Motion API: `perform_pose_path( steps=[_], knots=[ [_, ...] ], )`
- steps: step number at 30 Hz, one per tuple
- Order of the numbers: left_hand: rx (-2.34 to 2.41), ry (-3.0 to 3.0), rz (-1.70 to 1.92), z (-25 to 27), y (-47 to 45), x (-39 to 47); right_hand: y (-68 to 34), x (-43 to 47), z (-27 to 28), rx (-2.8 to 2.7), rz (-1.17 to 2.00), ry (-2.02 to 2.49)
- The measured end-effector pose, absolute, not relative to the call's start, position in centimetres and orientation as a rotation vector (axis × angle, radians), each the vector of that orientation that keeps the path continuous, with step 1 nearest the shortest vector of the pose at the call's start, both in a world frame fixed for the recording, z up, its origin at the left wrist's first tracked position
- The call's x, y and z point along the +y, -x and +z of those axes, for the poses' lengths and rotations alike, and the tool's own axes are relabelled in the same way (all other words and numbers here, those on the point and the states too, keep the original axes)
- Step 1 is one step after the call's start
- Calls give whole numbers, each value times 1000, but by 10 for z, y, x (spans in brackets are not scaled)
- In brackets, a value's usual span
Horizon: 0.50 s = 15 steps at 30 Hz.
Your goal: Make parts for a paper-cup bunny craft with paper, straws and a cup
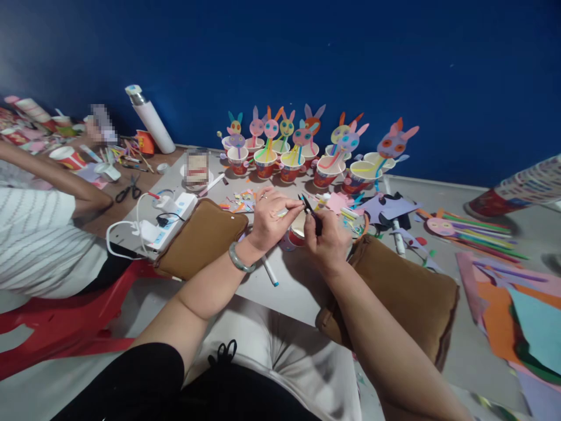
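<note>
My right hand (328, 237) is closed around a pair of black-handled scissors (308, 203), whose blades point up and to the left. Just beside the blades, my left hand (274, 217) pinches with thumb and fingertips; what lies between them is too small to make out. Below and between both hands stands a paper cup (298, 233), partly hidden by them. A white marker (269, 271) with a blue end lies on the table near my left wrist.
Several paper cups with rabbit-head straws (289, 166) stand along the blue wall. Brown cushions (201, 237) flank my arms. A power strip (175, 219) with plugs sits left. Colored paper sheets (495, 298) and stacked cups (517, 190) are right. Another person's arm (56, 178) rests at left.
</note>
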<state>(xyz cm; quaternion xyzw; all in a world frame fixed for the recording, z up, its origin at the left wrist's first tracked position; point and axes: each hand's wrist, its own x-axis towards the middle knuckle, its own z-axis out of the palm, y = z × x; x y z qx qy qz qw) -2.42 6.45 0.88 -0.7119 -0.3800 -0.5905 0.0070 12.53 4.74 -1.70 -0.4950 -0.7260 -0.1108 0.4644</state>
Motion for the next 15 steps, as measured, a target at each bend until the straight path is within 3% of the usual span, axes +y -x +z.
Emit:
perform_pose_path(
  steps=[15],
  knots=[
    [-1220, 2290, -1764, 8, 21, 64, -123, 45, -19, -1785, -288, 1254]
  ],
)
